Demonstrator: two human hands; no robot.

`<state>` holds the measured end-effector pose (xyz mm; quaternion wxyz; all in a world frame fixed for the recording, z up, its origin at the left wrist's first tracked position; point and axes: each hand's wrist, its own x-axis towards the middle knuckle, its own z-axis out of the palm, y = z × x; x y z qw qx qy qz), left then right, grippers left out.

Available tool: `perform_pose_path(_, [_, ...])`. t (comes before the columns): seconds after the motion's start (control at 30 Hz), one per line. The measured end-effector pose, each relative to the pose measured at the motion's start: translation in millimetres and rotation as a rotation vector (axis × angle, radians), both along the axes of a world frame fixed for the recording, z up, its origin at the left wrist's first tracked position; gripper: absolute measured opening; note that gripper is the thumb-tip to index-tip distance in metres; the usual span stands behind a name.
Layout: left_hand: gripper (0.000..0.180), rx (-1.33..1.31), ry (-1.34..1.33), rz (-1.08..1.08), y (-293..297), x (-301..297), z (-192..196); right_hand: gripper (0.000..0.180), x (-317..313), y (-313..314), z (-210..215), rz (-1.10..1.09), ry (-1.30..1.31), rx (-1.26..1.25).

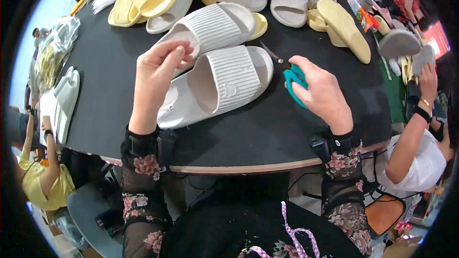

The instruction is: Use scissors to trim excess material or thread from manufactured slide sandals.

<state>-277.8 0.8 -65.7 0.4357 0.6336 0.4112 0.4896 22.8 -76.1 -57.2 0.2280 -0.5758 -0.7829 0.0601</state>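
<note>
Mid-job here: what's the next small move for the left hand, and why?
Probably lower the left hand onto the nearer grey slipper to steady it. The right hand holds the teal-handled scissors near that slipper's toe end, while the left is curled with nothing clearly visible in it, so neither hand seems to be bracing the slipper.

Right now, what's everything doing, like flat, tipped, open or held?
Left hand: curled; can't tell if it's holding anything.
Right hand: closed round the scissors.
Scissors: held; can't tell if open or shut.
Near grey slipper: sole down on the table.
Yellow slipper on the right: tipped over.
Plastic bag: crumpled.
</note>
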Motion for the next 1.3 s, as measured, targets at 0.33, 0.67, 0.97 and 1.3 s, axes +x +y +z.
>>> perform_pose_path(0.33, [0.020, 0.013, -0.126, 0.056, 6.7, 1.3, 4.6, 0.037, 8.3, 8.4, -13.3, -0.077, 0.229, 0.047])
perform_pose_path(0.67, [0.018, 0.013, 0.028, 0.179, 14.8, -8.6, -10.8, 0.032, 7.5, 11.5, -19.3, -0.046, 0.259, 0.180])
perform_pose_path(0.97, [0.014, -0.011, 0.146, 0.149, 15.2, -19.2, -12.3, 0.034, 3.9, 7.5, -19.0, -0.029, 0.315, 0.184])
perform_pose_path(1.3, [0.020, -0.100, 0.100, -0.064, -26.7, 13.2, 49.8, 0.035, 10.6, 11.9, -22.1, -0.099, 0.483, 0.074])
